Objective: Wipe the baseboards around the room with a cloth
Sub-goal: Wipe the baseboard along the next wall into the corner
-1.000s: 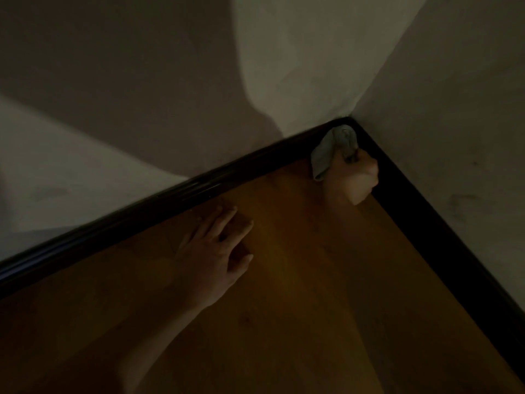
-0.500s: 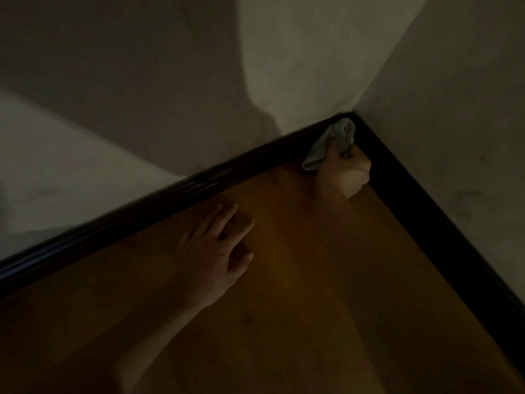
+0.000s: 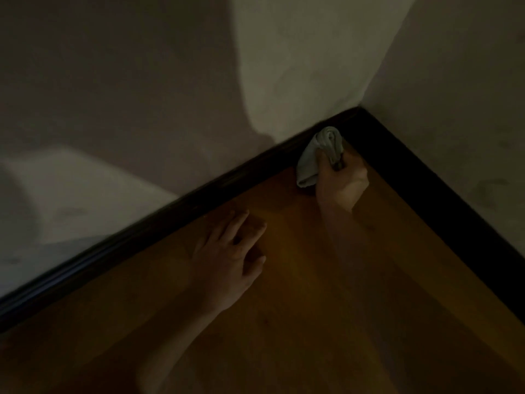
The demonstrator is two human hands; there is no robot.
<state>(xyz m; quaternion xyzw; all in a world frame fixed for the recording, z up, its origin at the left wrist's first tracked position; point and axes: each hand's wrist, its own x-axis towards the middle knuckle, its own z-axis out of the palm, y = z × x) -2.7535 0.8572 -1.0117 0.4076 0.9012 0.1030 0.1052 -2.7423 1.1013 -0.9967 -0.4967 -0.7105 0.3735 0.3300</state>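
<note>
A dark baseboard (image 3: 159,223) runs along the left wall and meets a second dark baseboard (image 3: 443,194) in the room corner at the upper right. My right hand (image 3: 342,183) grips a bunched pale grey cloth (image 3: 318,155) and holds it against the left baseboard, just short of the corner. My left hand (image 3: 230,257) rests flat on the wooden floor with its fingers spread, close to the left baseboard. The room is dim and the picture is slightly blurred.
The wooden floor (image 3: 326,322) fills the lower part of the view. Pale walls (image 3: 298,66) rise above both baseboards, with large shadows across the left one.
My right hand has slid the cloth a little to the left along the baseboard, away from the corner. My left hand stays planted on the floor.
</note>
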